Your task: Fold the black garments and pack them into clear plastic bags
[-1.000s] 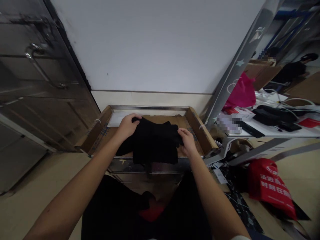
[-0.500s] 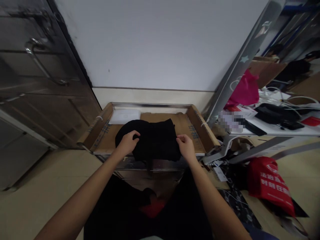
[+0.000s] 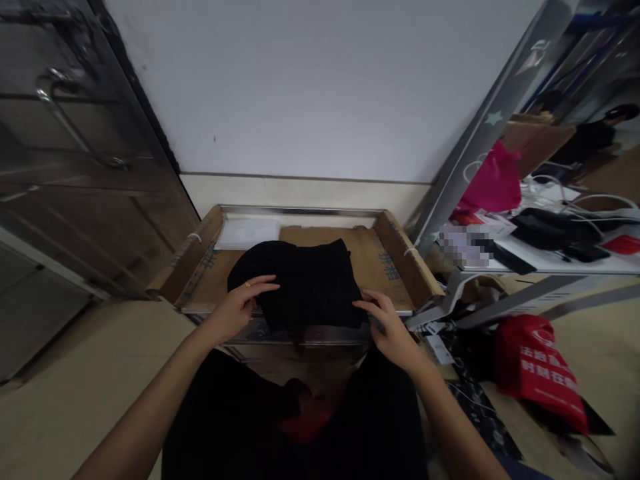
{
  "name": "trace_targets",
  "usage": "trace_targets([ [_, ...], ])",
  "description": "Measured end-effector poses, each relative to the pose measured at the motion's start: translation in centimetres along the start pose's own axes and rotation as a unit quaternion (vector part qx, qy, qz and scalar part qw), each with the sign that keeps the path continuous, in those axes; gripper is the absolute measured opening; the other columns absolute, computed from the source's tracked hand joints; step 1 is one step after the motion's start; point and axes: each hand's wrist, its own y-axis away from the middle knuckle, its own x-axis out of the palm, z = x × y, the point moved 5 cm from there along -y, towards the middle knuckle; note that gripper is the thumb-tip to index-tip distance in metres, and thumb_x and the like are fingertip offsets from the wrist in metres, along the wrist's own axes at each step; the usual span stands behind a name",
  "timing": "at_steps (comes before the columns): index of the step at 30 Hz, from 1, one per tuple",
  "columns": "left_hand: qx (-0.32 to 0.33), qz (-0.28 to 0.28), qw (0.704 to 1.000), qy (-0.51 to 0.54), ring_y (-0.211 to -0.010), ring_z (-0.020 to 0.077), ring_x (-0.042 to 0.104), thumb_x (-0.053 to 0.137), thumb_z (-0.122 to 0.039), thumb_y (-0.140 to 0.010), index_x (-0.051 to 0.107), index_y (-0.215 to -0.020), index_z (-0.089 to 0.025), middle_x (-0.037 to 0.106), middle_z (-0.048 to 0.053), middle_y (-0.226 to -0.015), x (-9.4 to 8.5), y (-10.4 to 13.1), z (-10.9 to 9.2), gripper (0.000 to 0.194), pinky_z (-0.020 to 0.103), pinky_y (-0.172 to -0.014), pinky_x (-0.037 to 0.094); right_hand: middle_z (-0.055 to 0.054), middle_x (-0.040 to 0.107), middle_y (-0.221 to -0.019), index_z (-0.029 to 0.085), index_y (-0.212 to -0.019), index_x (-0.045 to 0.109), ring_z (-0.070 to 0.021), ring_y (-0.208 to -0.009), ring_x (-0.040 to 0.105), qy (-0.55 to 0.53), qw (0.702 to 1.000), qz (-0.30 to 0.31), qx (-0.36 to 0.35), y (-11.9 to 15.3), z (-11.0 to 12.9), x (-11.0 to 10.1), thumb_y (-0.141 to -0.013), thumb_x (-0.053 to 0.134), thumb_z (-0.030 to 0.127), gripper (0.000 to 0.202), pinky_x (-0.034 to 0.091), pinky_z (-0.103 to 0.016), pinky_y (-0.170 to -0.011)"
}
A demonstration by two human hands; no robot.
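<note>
A folded black cloth (image 3: 310, 283) lies over the front part of a cardboard-lined tray (image 3: 213, 270), its near edge hanging slightly past the tray's front rim. At the cloth's left side is my left hand (image 3: 243, 307), a ring on one finger, its fingers stretched out over the fabric and holding nothing. My right hand (image 3: 390, 327) is at the cloth's lower right edge with its fingers apart, the fingertips touching or just beside the fabric. Behind the cloth, at the tray's back left, rests a flat white item (image 3: 249, 233).
A metal door with a handle (image 3: 83, 127) stands at the left. On the right, a white table (image 3: 510, 257) bears a pink bag (image 3: 495, 180), cables and black items. A red bag (image 3: 540, 373) lies on the floor beneath. A person (image 3: 595, 140) is in the far background.
Both hands have loosened their pinch and moved nearer to me, fingers now spread. The cloth's front edge sits slightly lower in view.
</note>
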Motion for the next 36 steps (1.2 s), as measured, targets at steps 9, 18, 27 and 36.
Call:
trace_targets([
  [9,0.010,-0.035,0.998,-0.045,-0.106,0.0209,0.066,0.054,-0.015,-0.079,0.078,-0.091,-0.027,0.075,0.002,-0.111,0.1,-0.3,0.5,0.029,0.041,-0.100,0.051,-0.008,0.060,-0.134,0.031,-0.101,0.071,-0.0276,-0.130,0.055,-0.046,0.999,-0.003,0.023,-0.6,-1.5,-0.3,-0.093,0.050,0.020,0.025,0.045,-0.051,-0.109],
  [18,-0.024,-0.129,0.991,-0.039,-0.104,0.0227,0.063,0.055,-0.023,-0.081,0.076,-0.091,-0.026,0.076,0.003,-0.098,-1.6,-2.3,0.8,0.024,0.041,-0.099,0.048,-0.008,0.069,-0.121,0.029,-0.092,0.075,-0.0277,-0.117,0.063,-0.122,0.988,-0.088,0.041,-5.5,-2.4,-1.7,-0.087,0.060,0.029,0.016,0.045,-0.048,-0.106],
  [27,-0.161,-0.144,0.974,-0.069,-0.080,0.0218,0.064,0.055,-0.038,-0.086,0.069,-0.082,-0.018,0.071,0.005,-0.082,-2.5,-10.7,4.6,0.024,0.032,-0.076,0.048,-0.001,0.067,-0.070,0.021,-0.069,0.069,-0.0210,-0.075,0.060,-0.195,0.954,-0.168,0.156,-18.9,-8.8,0.8,-0.070,0.063,0.034,0.015,0.049,-0.038,-0.083],
  [36,-0.048,-0.141,0.961,-0.233,-0.095,0.0267,0.064,0.054,-0.028,-0.091,0.064,-0.099,-0.019,0.068,0.012,-0.094,0.8,-10.7,-0.4,0.016,0.038,-0.086,0.049,-0.008,0.073,-0.094,0.022,-0.085,0.069,-0.0258,-0.098,0.063,-0.178,0.941,-0.235,0.168,-18.3,-11.8,3.3,-0.082,0.056,0.045,0.027,0.045,-0.045,-0.101],
])
